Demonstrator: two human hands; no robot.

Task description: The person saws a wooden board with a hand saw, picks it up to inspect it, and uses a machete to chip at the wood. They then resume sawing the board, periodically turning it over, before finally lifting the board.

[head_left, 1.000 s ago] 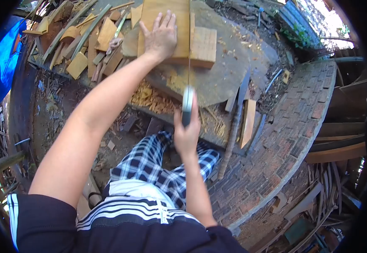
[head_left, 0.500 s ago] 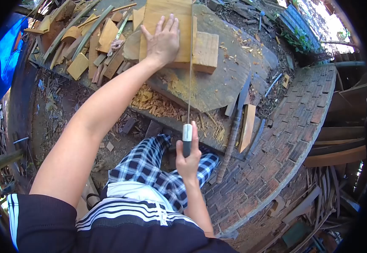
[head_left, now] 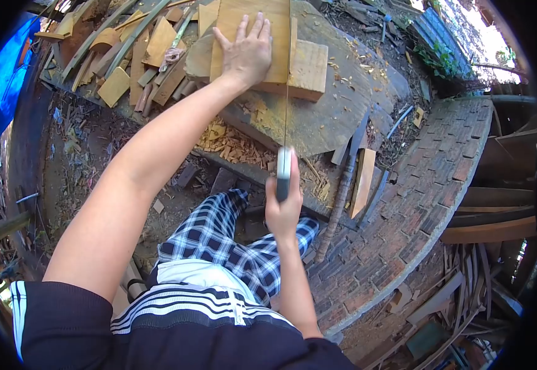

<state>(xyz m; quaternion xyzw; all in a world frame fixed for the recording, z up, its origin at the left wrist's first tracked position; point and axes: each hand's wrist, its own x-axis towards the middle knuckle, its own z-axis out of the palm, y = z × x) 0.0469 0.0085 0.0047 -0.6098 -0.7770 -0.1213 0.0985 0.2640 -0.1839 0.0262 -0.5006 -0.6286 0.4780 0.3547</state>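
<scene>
My left hand (head_left: 247, 54) lies flat with fingers spread on a yellowish wooden board (head_left: 234, 15). Wrapped round the grey and black handle of a handsaw (head_left: 284, 169) is my right hand (head_left: 284, 206). The thin blade runs away from me along the board's right edge, seen almost edge-on. Under the board sits a thick wooden block (head_left: 310, 66), its right end jutting out past the blade. Both rest on a broad, worn wooden slab (head_left: 336, 117) dusted with sawdust.
Offcuts (head_left: 115, 86) and sticks are heaped on the left. A long blade with a wrapped handle (head_left: 339, 200) lies on the right beside a narrow wood strip (head_left: 363, 182). Wood chips (head_left: 231, 145) cover the near side. A curved brick ledge (head_left: 429, 185) borders the right.
My right hand has pushed the handsaw forward, away from my body. The left hand stays pressed on the board; the whole view has shifted slightly.
</scene>
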